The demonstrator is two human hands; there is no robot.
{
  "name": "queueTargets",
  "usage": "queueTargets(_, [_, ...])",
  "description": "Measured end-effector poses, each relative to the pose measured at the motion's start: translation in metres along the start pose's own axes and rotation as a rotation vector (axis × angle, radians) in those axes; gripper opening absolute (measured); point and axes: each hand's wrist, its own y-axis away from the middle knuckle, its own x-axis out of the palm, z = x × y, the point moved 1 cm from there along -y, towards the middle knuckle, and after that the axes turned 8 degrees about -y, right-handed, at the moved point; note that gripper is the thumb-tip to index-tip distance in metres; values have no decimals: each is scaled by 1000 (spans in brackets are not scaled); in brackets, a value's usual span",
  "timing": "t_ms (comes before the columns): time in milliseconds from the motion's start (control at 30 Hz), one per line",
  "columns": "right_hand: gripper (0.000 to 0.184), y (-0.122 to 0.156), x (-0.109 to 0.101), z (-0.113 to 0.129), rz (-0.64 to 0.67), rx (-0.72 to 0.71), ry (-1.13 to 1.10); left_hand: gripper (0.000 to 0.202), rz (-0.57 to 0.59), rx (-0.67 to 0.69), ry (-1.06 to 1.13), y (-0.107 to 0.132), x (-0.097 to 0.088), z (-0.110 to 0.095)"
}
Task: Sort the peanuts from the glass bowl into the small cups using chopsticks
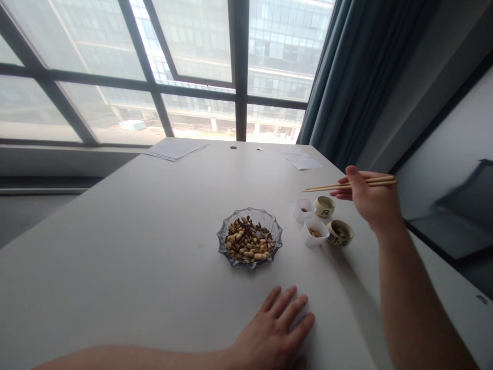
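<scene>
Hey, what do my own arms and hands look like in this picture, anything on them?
Each grip is a bare human hand: the left hand and the right hand show no gloves or rings. The left forearm and right forearm are bare too, with no sleeve, watch, bracelet or marking visible.

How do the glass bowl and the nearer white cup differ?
The bowl is wide with a pointed rim; the cup is small and squarish. The bowl is clear glass; the cup is whitish. The bowl holds a large mix of peanuts and dark seeds; the cup, only a few brown pieces. Both stand upright on the table.
</scene>
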Motion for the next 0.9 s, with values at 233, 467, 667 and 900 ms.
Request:
queueTargets(233, [57, 47, 54, 11, 437, 183, -44, 61, 0, -7, -4, -1, 2, -1])
queueTargets(467, [59, 71, 84, -12, 606, 157, 45, 61, -15, 13, -3, -1, 4, 0])
queueTargets(667, [58, 74, 86, -12, 580, 129, 90, 57, -9, 6, 29, 0, 6, 1])
queueTargets(900, [56, 70, 83, -10, 507, 134, 96, 57, 1, -10, 34, 0, 4, -1])
